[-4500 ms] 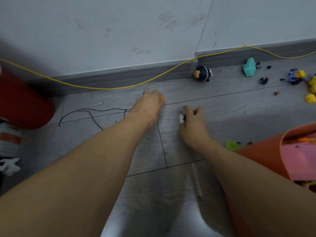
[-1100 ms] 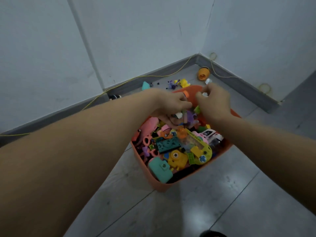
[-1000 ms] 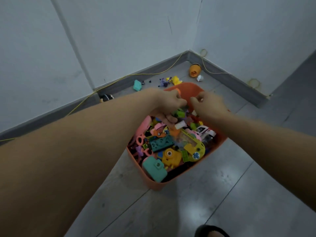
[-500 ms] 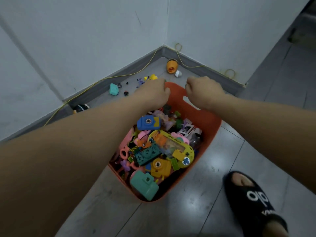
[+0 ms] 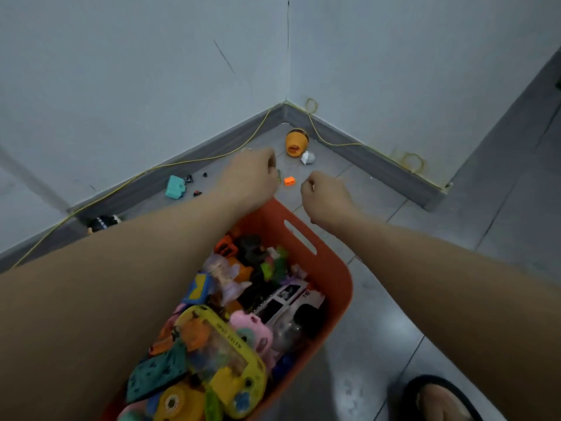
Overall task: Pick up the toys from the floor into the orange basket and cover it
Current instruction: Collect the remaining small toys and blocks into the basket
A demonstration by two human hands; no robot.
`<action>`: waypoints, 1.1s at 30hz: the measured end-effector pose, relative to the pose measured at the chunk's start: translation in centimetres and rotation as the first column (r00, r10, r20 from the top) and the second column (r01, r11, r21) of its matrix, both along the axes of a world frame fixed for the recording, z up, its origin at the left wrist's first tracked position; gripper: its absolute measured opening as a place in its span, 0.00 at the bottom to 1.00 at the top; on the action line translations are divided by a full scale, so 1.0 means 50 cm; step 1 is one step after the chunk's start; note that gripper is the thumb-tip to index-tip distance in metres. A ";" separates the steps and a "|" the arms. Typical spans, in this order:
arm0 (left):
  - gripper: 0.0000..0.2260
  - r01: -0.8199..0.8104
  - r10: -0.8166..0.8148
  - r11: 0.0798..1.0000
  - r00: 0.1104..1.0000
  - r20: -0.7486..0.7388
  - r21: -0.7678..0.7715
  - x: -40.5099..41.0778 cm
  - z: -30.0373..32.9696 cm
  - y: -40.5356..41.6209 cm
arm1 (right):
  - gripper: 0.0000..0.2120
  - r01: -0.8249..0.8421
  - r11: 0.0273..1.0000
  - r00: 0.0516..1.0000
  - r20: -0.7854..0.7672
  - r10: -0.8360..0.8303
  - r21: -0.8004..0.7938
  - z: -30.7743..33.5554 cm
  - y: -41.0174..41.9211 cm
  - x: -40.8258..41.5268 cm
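Both arms reach over the orange basket (image 5: 334,287), which is heaped with toys. The left hand (image 5: 252,177) and right hand (image 5: 326,197) hover with curled fingers (grip unclear) near an orange block (image 5: 289,181) on the floor.

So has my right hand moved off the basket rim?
Yes. The right hand has left the orange basket rim and gone forward, toward the wall corner.

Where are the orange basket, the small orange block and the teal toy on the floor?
orange basket (image 5: 329,262): head view, inner wall below the handle slot.
small orange block (image 5: 289,180): head view, top face.
teal toy (image 5: 175,186): head view, body centre.
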State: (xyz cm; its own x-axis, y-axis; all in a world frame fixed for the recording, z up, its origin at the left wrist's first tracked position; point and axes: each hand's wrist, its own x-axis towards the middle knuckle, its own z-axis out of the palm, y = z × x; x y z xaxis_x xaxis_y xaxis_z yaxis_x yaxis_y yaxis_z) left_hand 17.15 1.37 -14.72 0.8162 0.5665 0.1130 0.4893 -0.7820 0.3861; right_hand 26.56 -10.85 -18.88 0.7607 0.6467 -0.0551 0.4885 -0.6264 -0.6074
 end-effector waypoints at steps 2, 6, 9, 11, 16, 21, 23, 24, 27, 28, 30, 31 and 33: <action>0.09 -0.088 0.088 0.996 0.996 -0.010 -0.009 0.043 0.009 -0.002 | 0.12 -0.035 0.999 0.997 -0.064 0.035 0.001 -0.002 0.007 0.040; 0.11 -0.137 0.136 0.991 0.977 -0.161 0.006 0.104 0.021 -0.001 | 0.12 -0.147 0.988 0.985 -0.102 0.142 -0.045 0.005 0.035 0.107; 0.13 -0.174 0.155 0.984 0.941 -0.302 -0.038 0.131 0.011 0.014 | 0.15 -0.236 0.970 0.963 -0.147 0.224 -0.067 0.004 0.064 0.151; 0.14 -0.229 0.191 0.971 0.915 -0.355 -0.068 0.139 -0.001 0.028 | 0.18 -0.298 0.951 0.946 -0.157 0.282 -0.083 0.004 0.082 0.177; 0.17 -0.357 0.272 0.926 0.856 -0.439 -0.123 0.144 -0.019 0.045 | 0.24 -0.442 0.874 0.897 -0.118 0.426 -0.200 -0.005 0.136 0.223; 0.19 -0.426 0.286 0.883 0.822 -0.493 -0.198 0.120 -0.022 0.058 | 0.26 -0.524 0.772 0.838 -0.054 0.544 -0.358 -0.014 0.176 0.233; 0.21 -0.447 0.274 0.867 0.797 -0.538 -0.220 0.102 -0.026 0.065 | 0.29 -0.540 0.750 0.822 -0.049 0.567 -0.382 -0.014 0.180 0.233; 0.22 -0.450 0.261 0.863 0.786 -0.561 -0.230 0.096 -0.031 0.069 | 0.30 -0.550 0.740 0.816 -0.058 0.576 -0.387 -0.017 0.178 0.233; 0.22 -0.447 0.235 0.855 0.785 -0.573 -0.262 0.101 -0.038 0.103 | 0.35 -0.538 0.751 0.832 -0.095 0.547 -0.383 -0.022 0.174 0.241; 0.22 -0.443 0.233 0.856 0.790 -0.567 -0.267 0.105 -0.039 0.115 | 0.36 -0.521 0.767 0.844 -0.096 0.527 -0.374 -0.024 0.174 0.243; 0.23 -0.427 0.212 0.859 0.799 -0.563 -0.282 0.116 -0.039 0.136 | 0.38 -0.494 0.788 0.863 -0.099 0.495 -0.368 -0.019 0.175 0.246; 0.24 -0.415 0.201 0.863 0.805 -0.558 -0.288 0.121 -0.039 0.147 | 0.40 -0.482 0.796 0.871 -0.105 0.480 -0.367 -0.018 0.175 0.245; 0.26 -0.395 0.183 0.869 0.817 -0.546 -0.299 0.128 -0.044 0.162 | 0.43 -0.479 0.798 0.875 -0.123 0.469 -0.365 -0.013 0.176 0.248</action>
State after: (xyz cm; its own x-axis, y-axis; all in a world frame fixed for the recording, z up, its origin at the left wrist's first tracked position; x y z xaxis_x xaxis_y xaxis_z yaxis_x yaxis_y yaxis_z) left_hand 23.57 9.49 -16.92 0.4911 0.6939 -0.5266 0.8706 -0.4121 0.2689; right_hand 38.96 -2.03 -19.55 0.3594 0.8521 -0.3804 0.7719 -0.5005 -0.3920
